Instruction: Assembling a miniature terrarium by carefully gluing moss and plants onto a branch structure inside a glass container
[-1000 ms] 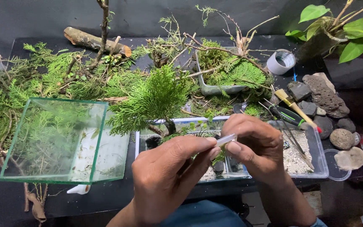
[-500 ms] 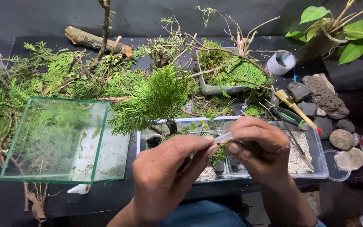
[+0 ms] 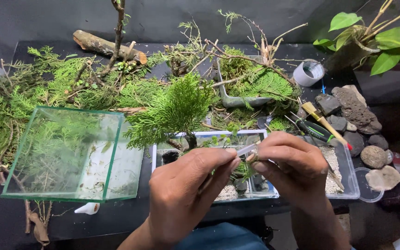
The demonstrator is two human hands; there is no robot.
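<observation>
Black tabletop [image 3: 116, 217], dark wall behind. Near edge: my left hand [image 3: 186, 199] and right hand [image 3: 292, 166] are together, fingertips pinching opposite ends of a small clear tube [image 3: 247, 149]. Tube's long axis runs roughly left-right, right end tilted slightly up. It sits just above the glass tank [image 3: 209, 135] in front of me. Tank holds pale sand, dark stones and a small conifer-like tree [image 3: 174, 111]; my hands hide most of its floor. Can't tell what's in the tube. Left of it, an empty glass box [image 3: 65, 153] lies tilted on its side. Right: clear plastic tray [image 3: 348, 176] with sand, brush [image 3: 322, 121] across it, then loose rocks [image 3: 353, 109]. Further back: grey tray of moss [image 3: 251, 85], cut green branches, a log [image 3: 107, 46], white tape roll [image 3: 309, 72]. Leafy plant [image 3: 376, 32] is cut off at top right.
</observation>
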